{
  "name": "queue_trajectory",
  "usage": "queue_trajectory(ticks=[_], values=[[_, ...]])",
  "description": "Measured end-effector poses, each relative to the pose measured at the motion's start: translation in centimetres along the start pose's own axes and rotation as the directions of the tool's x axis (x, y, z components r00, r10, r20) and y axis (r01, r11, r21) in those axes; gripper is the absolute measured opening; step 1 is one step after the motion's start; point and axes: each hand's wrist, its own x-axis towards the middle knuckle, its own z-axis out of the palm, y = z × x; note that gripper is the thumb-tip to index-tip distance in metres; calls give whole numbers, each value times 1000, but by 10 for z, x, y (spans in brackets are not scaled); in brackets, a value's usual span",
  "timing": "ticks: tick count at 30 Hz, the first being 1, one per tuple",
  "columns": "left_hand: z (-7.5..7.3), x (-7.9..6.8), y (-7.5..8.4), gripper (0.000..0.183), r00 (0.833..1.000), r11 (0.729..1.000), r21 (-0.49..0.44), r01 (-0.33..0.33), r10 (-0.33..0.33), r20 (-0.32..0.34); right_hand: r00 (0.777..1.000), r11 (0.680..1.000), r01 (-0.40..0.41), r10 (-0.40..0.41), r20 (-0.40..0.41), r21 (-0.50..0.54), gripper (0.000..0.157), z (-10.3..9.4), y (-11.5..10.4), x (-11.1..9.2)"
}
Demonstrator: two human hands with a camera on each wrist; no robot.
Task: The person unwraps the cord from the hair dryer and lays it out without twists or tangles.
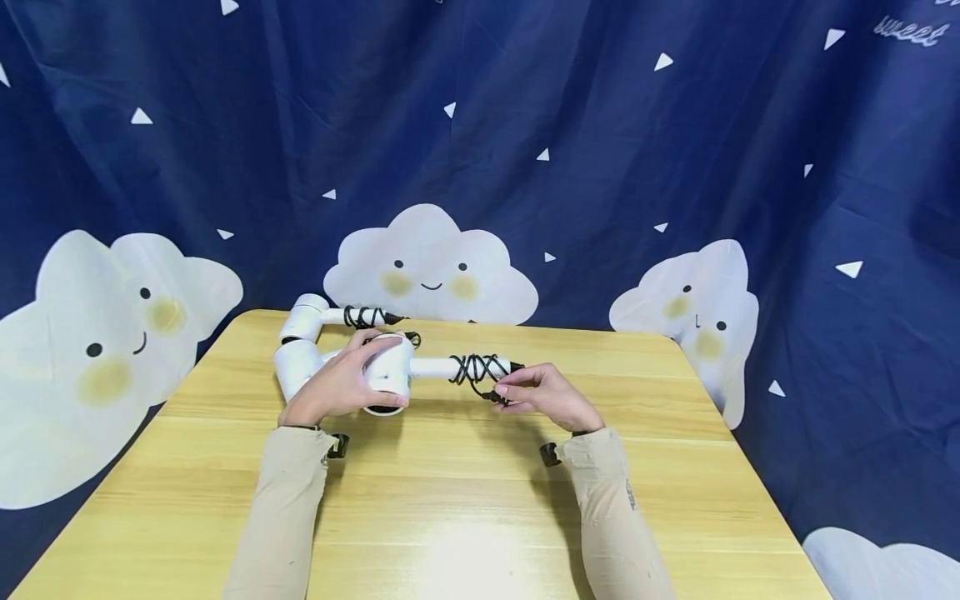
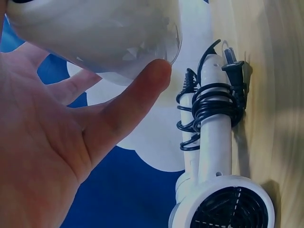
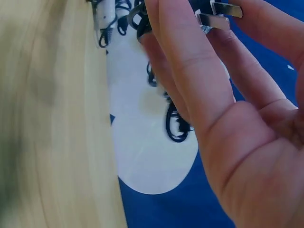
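My left hand [image 1: 341, 385] grips the barrel of a white hair dryer [image 1: 391, 371], thumb on the near side and fingers over the far side. Its handle points right, with a black cord [image 1: 474, 368] wound round it in crossing loops. At the handle's end, the thumb and fingers of my right hand [image 1: 551, 396] pinch the cord's black plug [image 1: 492, 397]. Two metal prongs [image 3: 221, 15] stick out of that plug in the right wrist view. From the left wrist, the held dryer's smooth white barrel [image 2: 109, 42] shows above my thumb.
Two more white hair dryers, one at the back [image 1: 306, 315] and one nearer [image 1: 294, 367], lie at the table's far left. Cords wrap their handles, seen in the left wrist view. Behind the wooden table [image 1: 637, 483] hangs a blue curtain [image 1: 600, 125] with clouds.
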Motion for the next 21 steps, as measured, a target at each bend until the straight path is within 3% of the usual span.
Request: queue_trajectory(ticks=[9, 21], values=[[-6, -2, 0, 104, 1000, 1000, -30, -6, 5, -27, 998, 996, -59, 56, 42, 61, 35, -3, 12, 6], [-4, -2, 1, 102, 1000, 1000, -30, 4, -5, -4, 984, 987, -106, 86, 156, 121, 41, -13, 39, 15]])
